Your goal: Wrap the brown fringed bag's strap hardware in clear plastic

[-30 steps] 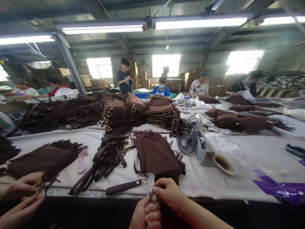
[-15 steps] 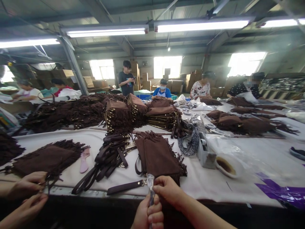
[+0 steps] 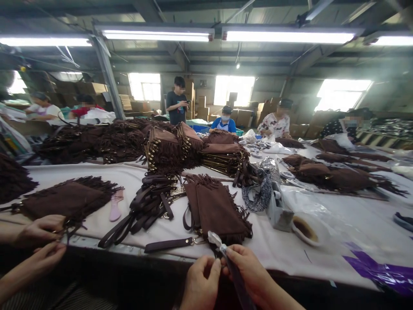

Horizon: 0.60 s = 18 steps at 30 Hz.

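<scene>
My left hand (image 3: 200, 286) and my right hand (image 3: 250, 272) meet at the table's near edge. Both pinch a dark strap (image 3: 237, 280) whose top end is wrapped in clear plastic (image 3: 215, 240). Just beyond them lies a brown fringed suede bag (image 3: 216, 209) with a loose dark strap and metal clip (image 3: 168, 244) at its left. A heap of dark straps (image 3: 145, 206) lies further left.
A co-worker's two hands (image 3: 40, 241) work on another fringed bag (image 3: 66, 200) at the left, next to a pink comb (image 3: 115, 206). Piles of brown bags (image 3: 167, 148) fill the table's middle. A tape dispenser (image 3: 277, 211), a cup (image 3: 306, 228) and purple plastic (image 3: 380, 271) sit right. Several people work behind.
My left hand has loosened from a fist round the strap to a fingertip pinch. The plastic-wrapped strap end has tilted left. The view has shifted slightly up and right.
</scene>
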Tool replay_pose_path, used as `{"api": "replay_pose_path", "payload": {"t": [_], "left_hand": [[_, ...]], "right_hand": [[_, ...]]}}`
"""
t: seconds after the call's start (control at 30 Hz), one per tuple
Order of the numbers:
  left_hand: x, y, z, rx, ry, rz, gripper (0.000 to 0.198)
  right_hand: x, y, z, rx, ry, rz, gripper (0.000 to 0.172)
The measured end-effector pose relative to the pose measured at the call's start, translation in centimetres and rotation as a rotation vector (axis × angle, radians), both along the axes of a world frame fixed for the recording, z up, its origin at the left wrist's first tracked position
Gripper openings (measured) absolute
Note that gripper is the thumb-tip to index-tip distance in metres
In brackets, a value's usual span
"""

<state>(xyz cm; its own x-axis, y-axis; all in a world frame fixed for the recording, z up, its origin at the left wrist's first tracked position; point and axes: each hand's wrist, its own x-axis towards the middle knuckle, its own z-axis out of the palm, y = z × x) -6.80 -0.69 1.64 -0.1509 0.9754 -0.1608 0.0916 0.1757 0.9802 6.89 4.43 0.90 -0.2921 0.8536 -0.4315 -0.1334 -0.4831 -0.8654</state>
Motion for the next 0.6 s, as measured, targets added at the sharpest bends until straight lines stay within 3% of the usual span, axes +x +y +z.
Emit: {"api": "replay_pose_path", "payload": {"t": [0.1, 0.2, 0.27, 0.37, 0.5, 0.6], "left_hand": [[0.0, 0.8, -0.9, -0.207, -0.189, 0.030, 0.037], [0.2, 1.4, -1.4, -0.267, -0.300, 0.093, 0.029], [0.2, 1.4, -1.4, -0.220, -0.234, 0.129, 0.023], [-0.1, 1.2, -1.0, -0.051, 0.057, 0.125, 0.022], [-0.3, 0.9, -0.9, 0.150, 0.367, 0.150, 0.023], [-0.3, 0.9, -1.0, 0.161, 0.393, 0.173, 0.022]], "right_hand": [[-0.2, -0.5, 0.0, -0.005, -0.010, 0.030, 0.041], [-0.8, -1.0, 0.0, 0.029, -0.053, 0.055, 0.041], [-1.1, -1.1, 0.0, 0.039, -0.140, 0.074, 0.039], [-1.2, -1.2, 0.1, 0.138, -0.383, 0.108, 0.030], [-1.1, -1.5, -0.2, 0.677, -0.813, 0.129, 0.018], [-1.2, -1.8, -1.1, 1.121, -1.087, 0.110, 0.018]]}}
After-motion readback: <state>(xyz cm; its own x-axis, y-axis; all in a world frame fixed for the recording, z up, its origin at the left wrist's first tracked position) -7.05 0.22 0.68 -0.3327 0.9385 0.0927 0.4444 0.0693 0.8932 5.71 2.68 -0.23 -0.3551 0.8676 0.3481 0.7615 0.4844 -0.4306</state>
